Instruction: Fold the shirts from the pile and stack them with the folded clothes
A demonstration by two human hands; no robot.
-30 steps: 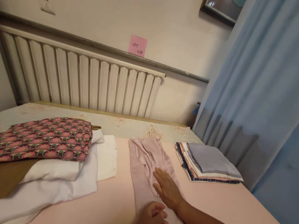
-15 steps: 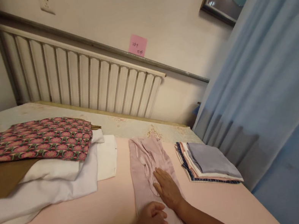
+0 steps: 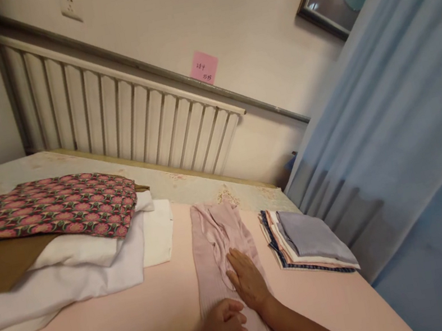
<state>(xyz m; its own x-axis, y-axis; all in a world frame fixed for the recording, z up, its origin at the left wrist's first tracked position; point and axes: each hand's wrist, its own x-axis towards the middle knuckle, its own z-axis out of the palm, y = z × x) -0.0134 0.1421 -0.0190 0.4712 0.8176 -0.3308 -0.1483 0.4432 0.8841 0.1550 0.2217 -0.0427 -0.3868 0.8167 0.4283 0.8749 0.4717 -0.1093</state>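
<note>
A pale pink garment point(image 3: 207, 259) lies in a long narrow strip on the peach-coloured sheet, its upper part rumpled. My right hand point(image 3: 247, 280) rests flat on its right half, fingers stretched towards the far end. Lower down, my left hand point(image 3: 227, 324) is over or against the left part of the cloth, with its fingers loosely curled and apart. Nothing shows between those fingers; whether they touch the fabric I cannot tell. The near end of the garment runs out of the bottom of the view, partly hidden by my hands and forearms.
At the right sits a neat stack of folded clothes point(image 3: 310, 235), grey-blue on top. On the left lies a loose heap with a floral cloth point(image 3: 70, 206), a brown one point(image 3: 7, 263) and white ones point(image 3: 90, 274). Behind the bed are a radiator point(image 3: 118, 115) and a blue curtain point(image 3: 392, 141).
</note>
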